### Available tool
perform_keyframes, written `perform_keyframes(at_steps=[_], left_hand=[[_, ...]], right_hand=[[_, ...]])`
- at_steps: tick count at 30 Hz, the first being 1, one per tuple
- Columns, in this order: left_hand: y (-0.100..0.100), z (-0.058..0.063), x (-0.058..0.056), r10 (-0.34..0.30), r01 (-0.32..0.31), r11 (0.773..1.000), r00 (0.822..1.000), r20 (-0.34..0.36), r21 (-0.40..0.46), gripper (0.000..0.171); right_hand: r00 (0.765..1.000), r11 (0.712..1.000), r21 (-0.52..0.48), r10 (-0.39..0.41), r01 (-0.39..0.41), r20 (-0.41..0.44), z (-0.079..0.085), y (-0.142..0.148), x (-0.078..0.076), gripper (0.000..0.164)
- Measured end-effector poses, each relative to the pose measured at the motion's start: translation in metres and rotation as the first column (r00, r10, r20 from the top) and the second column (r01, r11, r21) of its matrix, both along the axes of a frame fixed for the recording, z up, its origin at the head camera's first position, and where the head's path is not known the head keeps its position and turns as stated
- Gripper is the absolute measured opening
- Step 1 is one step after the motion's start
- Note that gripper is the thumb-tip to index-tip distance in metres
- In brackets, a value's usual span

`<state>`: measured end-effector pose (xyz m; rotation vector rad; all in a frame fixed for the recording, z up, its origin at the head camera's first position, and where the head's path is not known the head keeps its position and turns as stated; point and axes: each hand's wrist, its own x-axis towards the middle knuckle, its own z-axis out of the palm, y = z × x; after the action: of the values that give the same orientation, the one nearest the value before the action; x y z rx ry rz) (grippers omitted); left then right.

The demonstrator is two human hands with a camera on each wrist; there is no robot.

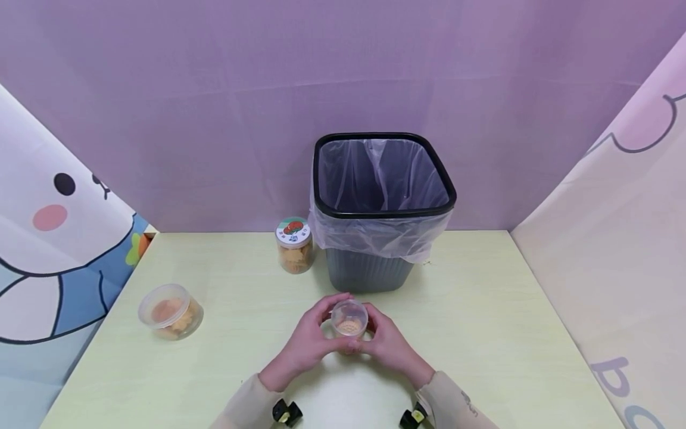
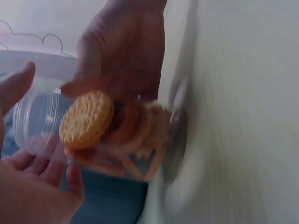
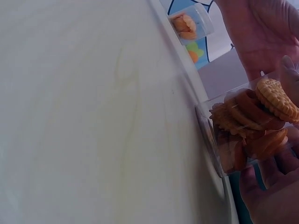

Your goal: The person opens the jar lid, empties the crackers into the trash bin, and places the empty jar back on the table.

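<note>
Cupping work at near middle: left hand (image 1: pixel 311 339) on the left, near jar (image 1: pixel 350 320) between, right hand (image 1: pixel 389 344) on the right. Step in hand reads as gripping or steadying the jar. Both hands clamped on it, fingers curved round the far side, thumbs together at the near side. Jar roughly upright; base at or just above the table (image 1: pixel 482 333), contact unclear. Can't tell if its top is seated or loose. Next move probably calls for keeping it level, one hand firm on the body if the other goes to the top.

Materials, left to right. Printed cloth (image 1: pixel 32 244): smooth, cartoon face. Left jar (image 1: pixel 184 319): squat, see-through plastic, round clear top, tan pieces inside. Printed-lid jar (image 1: pixel 294 247), far, just beside the bin: cylindrical, picture on lid, golden-brown contents. Near jar: thin glossy clear plastic; ridged round biscuit (image 2: pixel 87 120) at the top of the stack, darker smooth-looking pieces below. Bin (image 1: pixel 370 274), far: grey ribbed wall, black rounded-square rim, filmy crinkled liner (image 1: pixel 354 231) folded over outside. Table: pale, faint grain. Right cloth (image 1: pixel 616 238): pale, slightly rippled.
</note>
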<state>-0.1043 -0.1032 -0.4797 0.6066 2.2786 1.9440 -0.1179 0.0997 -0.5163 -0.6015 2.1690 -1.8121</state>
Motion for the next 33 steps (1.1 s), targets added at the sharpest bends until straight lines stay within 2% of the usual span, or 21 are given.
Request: perform_keyframes(at_steps=[4,9,12,16,20,23,27,33], left_hand=[[-0.007,0.000,-0.010,-0.084,0.085,0.996,0.995,0.061,-0.019,0.082],[-0.013,-0.002,-0.022,-0.209,0.210,0.978,0.976,0.056,-0.011,0.084],[-0.016,-0.002,-0.031,-0.301,0.303,0.953,0.952,0.052,-0.016,0.083],[-0.022,0.000,-0.043,-0.413,0.415,0.910,0.907,0.088,-0.013,0.078],[-0.028,0.004,-0.052,-0.491,0.494,0.869,0.864,0.109,0.004,0.074],[-0.029,0.006,-0.055,-0.523,0.526,0.850,0.846,0.101,-0.005,0.072],[-0.030,0.006,-0.055,-0.525,0.527,0.850,0.848,0.075,-0.015,0.070],[-0.029,0.003,-0.049,-0.479,0.479,0.878,0.877,0.040,0.003,0.070]], right_hand=[[1.000,1.000,0.001,-0.006,0.006,-0.015,-0.001,0.000,-0.001,0.065],[1.000,1.000,-0.006,-0.005,0.004,-0.029,-0.002,0.001,-0.001,0.065],[0.999,1.000,-0.006,-0.005,0.004,-0.034,-0.002,0.001,0.000,0.069],[1.000,1.000,-0.015,-0.001,0.001,-0.029,-0.003,0.000,0.000,0.076],[1.000,1.000,-0.026,0.003,-0.004,-0.008,-0.003,0.000,0.000,0.078],[1.000,1.000,-0.028,0.008,-0.008,0.000,-0.002,0.000,0.001,0.079],[1.000,1.000,-0.027,0.005,-0.006,-0.006,-0.001,-0.001,0.001,0.078],[1.000,0.999,-0.033,0.013,-0.014,-0.019,0.000,-0.001,0.000,0.077]])
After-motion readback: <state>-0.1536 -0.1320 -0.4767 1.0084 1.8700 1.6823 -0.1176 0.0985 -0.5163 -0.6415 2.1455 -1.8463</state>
